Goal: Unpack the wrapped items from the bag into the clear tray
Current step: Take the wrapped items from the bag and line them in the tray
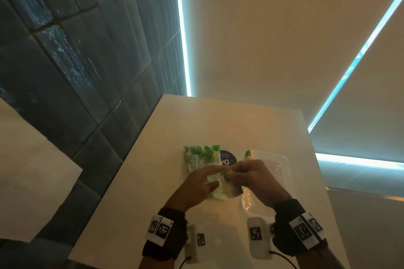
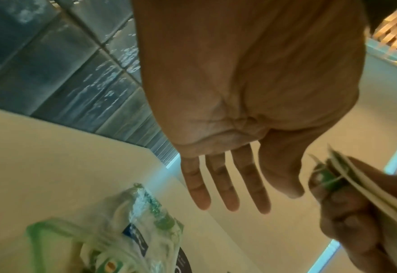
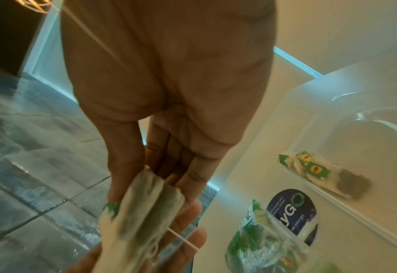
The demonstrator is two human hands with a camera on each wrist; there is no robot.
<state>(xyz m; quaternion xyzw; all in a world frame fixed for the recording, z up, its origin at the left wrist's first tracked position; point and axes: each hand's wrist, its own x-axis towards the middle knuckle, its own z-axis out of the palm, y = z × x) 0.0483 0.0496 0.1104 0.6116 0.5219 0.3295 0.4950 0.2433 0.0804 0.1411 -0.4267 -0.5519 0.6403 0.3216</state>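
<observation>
Right wrist view: right hand pinches soft, light tea bags, left hand released flat over crinkly bag; grip paper edges gently, they tear.

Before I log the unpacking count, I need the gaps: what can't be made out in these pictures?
- How many items remain in the bag: head view, the left hand covers it; crinkled and blurred in the wrist views.
- Count of items in the clear tray: right wrist view shows some at one end; the picture's edge cuts the rest.
- Number of tea bags held by the right hand: blurred.
</observation>
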